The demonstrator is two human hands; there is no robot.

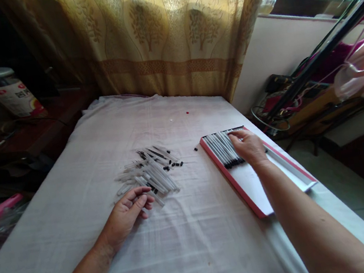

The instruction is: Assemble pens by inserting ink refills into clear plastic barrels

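My left hand (129, 209) rests on the white cloth, its fingers loosely curled and touching the near edge of a loose pile of clear pen tubes (149, 172) with black refills and small black caps. My right hand (248, 146) lies palm down on a row of assembled pens (221, 148) lined up in a shallow white tray with a red rim (244, 196). Its fingers press flat on the pens. Nothing is gripped in either hand as far as I can see.
The white cloth covers a table (193, 246) whose right edge drops to the floor. A patterned curtain (165, 36) hangs behind. A plastic jar (7, 91) stands at the far left, and a black stand with cables (322, 57) sits at the right.
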